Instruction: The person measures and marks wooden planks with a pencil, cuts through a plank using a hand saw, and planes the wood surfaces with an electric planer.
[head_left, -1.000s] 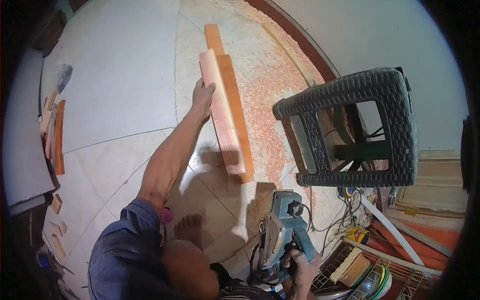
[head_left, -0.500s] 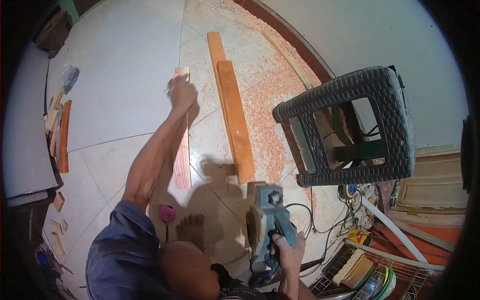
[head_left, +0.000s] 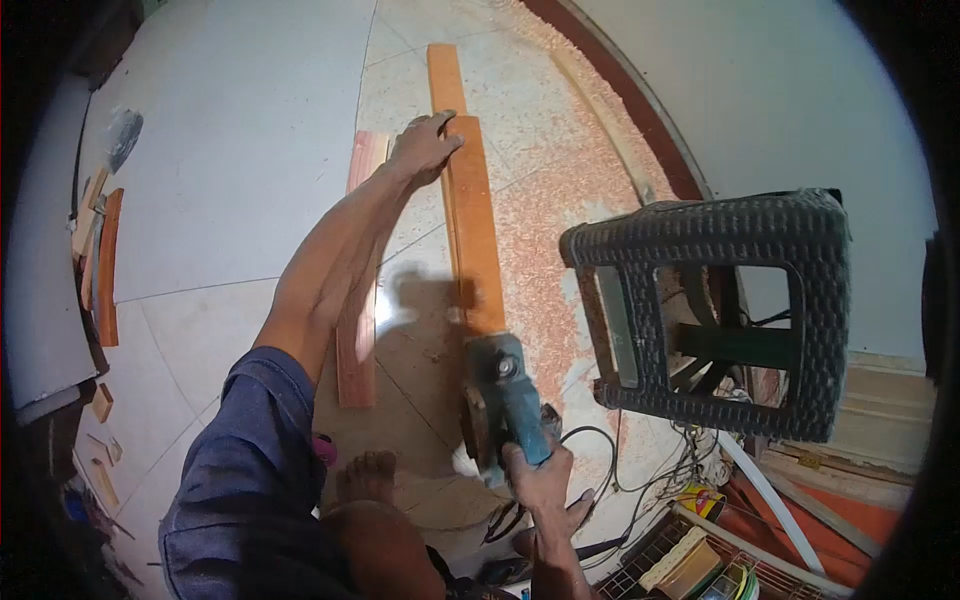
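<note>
My right hand (head_left: 541,482) is wrapped round the rear handle of a teal electric planer (head_left: 497,365). The planer's front rests at the near end of an orange-brown board (head_left: 477,235). That board lies on top of another similar board (head_left: 444,75), which sticks out beyond its far end. At the far end, my left hand (head_left: 425,150) grips the upper board's left edge, fingers over the corner. Under my left forearm, a paler reddish plank (head_left: 356,370) lies on the tiled floor, partly covered by the arm.
A dark woven-pattern plastic stool (head_left: 720,225) lies on its side at right. Wood shavings (head_left: 535,240) cover the floor beside the boards. Cables (head_left: 620,480) run near a wire rack (head_left: 650,560) at lower right. Wood offcuts (head_left: 107,270) lie at far left.
My left hand has moved right from the reddish plank to the far end of the orange-brown board. My right hand has brought the planer forward and left to that board's near end.
</note>
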